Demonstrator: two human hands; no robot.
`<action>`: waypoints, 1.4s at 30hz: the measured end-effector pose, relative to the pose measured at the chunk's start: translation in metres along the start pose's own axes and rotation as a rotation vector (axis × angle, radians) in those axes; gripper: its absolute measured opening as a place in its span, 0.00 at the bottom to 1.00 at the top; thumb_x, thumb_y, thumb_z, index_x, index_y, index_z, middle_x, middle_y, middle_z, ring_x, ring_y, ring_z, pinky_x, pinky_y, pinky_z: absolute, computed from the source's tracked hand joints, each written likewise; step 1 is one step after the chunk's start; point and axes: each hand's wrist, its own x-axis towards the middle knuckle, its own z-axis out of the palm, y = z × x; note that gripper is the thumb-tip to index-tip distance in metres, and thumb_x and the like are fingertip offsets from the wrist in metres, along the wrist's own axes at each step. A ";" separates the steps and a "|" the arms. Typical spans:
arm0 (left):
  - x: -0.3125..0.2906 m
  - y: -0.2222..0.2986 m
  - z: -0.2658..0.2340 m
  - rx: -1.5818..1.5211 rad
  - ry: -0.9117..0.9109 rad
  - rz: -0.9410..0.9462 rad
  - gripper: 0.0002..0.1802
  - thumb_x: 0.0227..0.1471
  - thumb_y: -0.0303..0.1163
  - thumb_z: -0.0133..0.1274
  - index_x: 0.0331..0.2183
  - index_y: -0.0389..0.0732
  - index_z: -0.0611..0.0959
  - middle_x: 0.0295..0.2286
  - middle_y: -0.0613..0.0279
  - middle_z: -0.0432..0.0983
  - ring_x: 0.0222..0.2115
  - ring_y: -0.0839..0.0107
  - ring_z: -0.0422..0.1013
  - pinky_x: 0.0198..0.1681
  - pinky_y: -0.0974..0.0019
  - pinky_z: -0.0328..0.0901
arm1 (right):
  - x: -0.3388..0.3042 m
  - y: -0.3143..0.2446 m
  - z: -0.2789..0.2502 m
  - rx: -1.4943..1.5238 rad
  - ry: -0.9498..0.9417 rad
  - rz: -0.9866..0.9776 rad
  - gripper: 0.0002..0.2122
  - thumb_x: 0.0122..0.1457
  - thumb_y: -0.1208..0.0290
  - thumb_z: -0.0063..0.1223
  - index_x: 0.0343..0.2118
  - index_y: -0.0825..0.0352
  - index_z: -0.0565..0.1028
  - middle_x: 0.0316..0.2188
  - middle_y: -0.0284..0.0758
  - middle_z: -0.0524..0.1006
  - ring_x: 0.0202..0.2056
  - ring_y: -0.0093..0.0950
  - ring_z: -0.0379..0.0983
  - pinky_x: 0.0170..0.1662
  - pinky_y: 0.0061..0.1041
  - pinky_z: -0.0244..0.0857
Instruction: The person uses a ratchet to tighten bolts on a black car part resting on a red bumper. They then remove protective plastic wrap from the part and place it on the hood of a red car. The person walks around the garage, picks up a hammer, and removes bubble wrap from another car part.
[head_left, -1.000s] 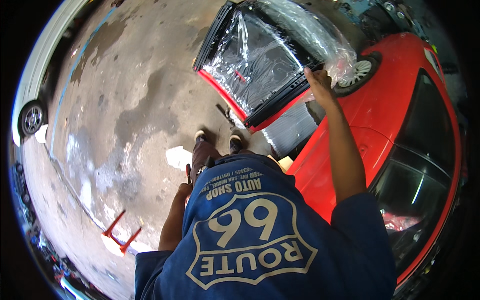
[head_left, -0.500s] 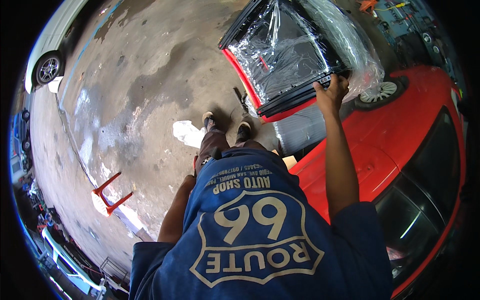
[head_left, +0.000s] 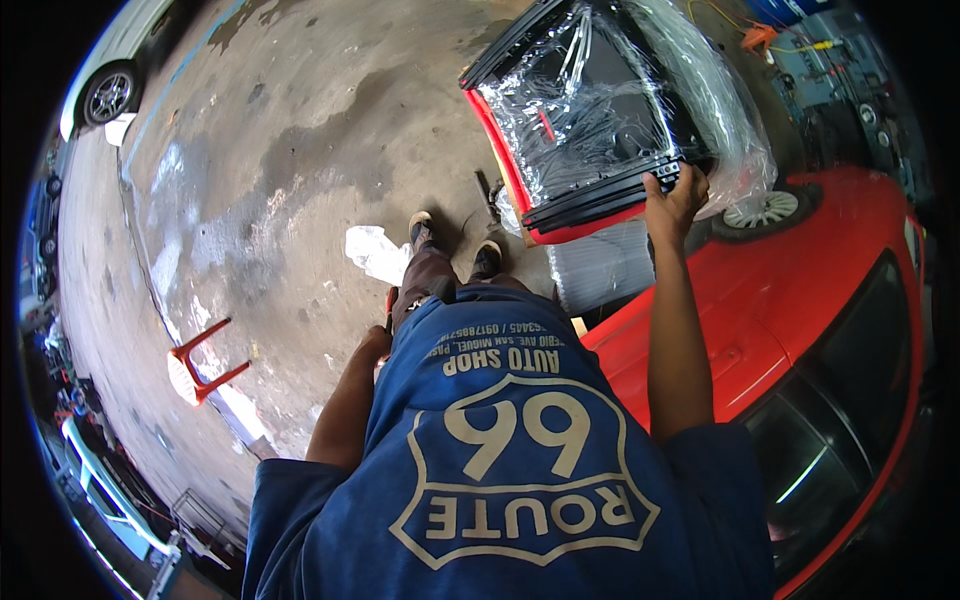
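My right hand [head_left: 672,195] reaches forward and grips the black bottom edge of an open red car door [head_left: 590,110], which is wrapped in crinkled clear plastic. My left hand [head_left: 373,347] hangs by my hip, closed around a thin red-handled tool [head_left: 389,302] that sticks out above it. My blue shirt fills the lower middle of the view. My two shoes [head_left: 452,240] stand on the stained concrete just in front of the door.
The red car [head_left: 800,330] lies to my right, its front wheel [head_left: 765,210] beyond the door. A white rag or plastic sheet [head_left: 375,252] lies by my feet. An overturned red stool [head_left: 200,362] sits at left. A white car [head_left: 115,85] is parked far left.
The view has swung, so the door and car sit further right and higher. My right hand stays on the door's edge. My left hand keeps hanging at my side.
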 end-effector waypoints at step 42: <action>-0.067 -0.055 -0.006 -0.792 0.006 -0.216 0.16 0.52 0.36 0.51 0.31 0.28 0.75 0.20 0.51 0.76 0.16 0.61 0.75 0.19 0.58 0.71 | 0.039 -0.067 0.166 -0.923 -1.640 -0.290 0.32 0.58 0.42 0.52 0.49 0.72 0.77 0.53 0.52 0.74 0.56 0.46 0.70 0.58 0.40 0.63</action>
